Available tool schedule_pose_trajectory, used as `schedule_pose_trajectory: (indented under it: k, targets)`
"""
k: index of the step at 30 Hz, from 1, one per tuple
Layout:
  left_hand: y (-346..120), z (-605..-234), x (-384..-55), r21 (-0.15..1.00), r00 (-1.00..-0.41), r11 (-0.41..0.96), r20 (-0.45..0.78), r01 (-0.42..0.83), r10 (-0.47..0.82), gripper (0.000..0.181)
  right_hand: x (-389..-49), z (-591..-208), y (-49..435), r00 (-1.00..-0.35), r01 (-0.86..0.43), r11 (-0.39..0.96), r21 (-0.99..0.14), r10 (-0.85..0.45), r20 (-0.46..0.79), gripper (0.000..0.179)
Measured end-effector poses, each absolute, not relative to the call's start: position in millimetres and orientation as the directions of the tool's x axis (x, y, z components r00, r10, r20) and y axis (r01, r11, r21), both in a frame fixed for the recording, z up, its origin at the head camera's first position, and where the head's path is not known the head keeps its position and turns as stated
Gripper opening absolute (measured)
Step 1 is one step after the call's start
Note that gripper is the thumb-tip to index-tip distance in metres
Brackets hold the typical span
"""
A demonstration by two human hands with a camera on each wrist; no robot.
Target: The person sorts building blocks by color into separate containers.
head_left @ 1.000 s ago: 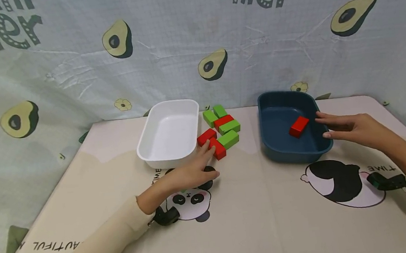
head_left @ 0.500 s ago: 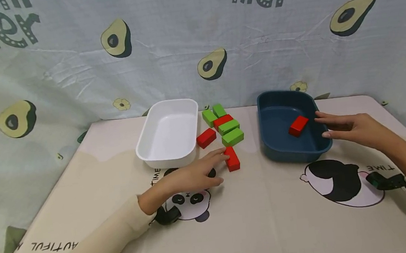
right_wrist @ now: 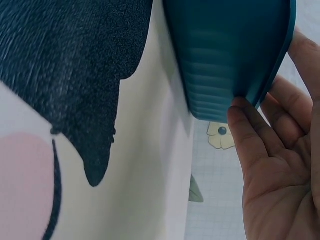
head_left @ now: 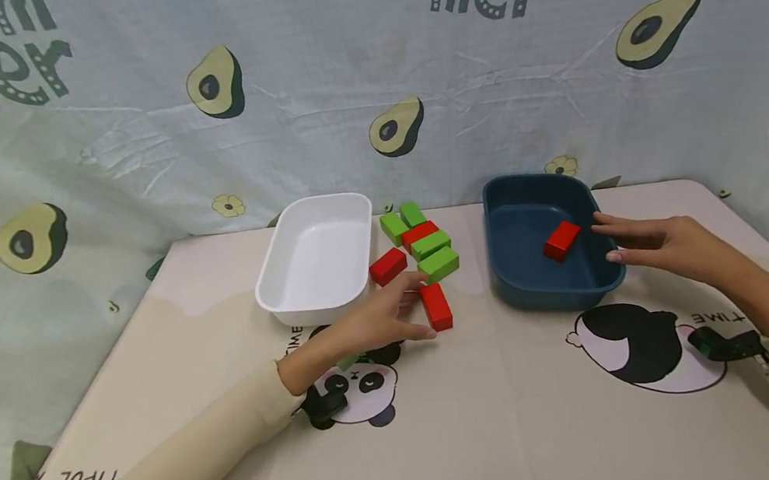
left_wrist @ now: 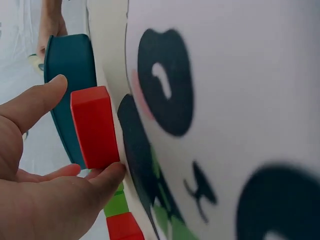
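Over the last second, the near red block point(head_left: 437, 307) has been sliding out of the cluster toward you and to the right, and your left hand point(head_left: 380, 320) has been following it. Your hands are both staying unclenched. The left is curving around the block, thumb and fingers spread; in the left wrist view the fingers are reaching its side while the thumb is standing apart, so you are not pinching it yet. You seem to be lining up a grasp, and the next move is probably calling for closing the thumb onto the block. Your right hand point(head_left: 673, 241) is lingering loosely spread at the rim of the blue bin point(head_left: 523, 257); how firmly it is touching, the views are not showing. Another red block point(head_left: 561, 241) is lying inside. Farther out, four green blocks point(head_left: 439, 264) and two more red blocks point(head_left: 388, 266) are sitting on the tabletop point(head_left: 489, 432) beside the white bin point(head_left: 318, 251).
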State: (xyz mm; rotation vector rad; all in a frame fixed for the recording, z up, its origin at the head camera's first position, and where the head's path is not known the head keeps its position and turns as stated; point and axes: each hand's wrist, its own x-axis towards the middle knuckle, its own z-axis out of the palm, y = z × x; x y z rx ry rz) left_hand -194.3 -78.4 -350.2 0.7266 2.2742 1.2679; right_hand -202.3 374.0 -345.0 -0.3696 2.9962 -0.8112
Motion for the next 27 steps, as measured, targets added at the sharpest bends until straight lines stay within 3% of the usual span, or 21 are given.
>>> schedule_pose_trajectory:
  k: [12,27]
  targets:
    - [-83,-351,-197,0.899,-0.775,0.421,-0.178,0.123,0.606,0.077,-204,-342,370,-0.97,-0.231,0.835,-0.5,-0.235,0.056,0.056]
    - [-65,-359,-205,0.897,-0.803,0.432,-0.185,0.098,0.567,0.068,-202,-343,370,-0.972,-0.211,0.824,-0.526,-0.232,0.027,0.059]
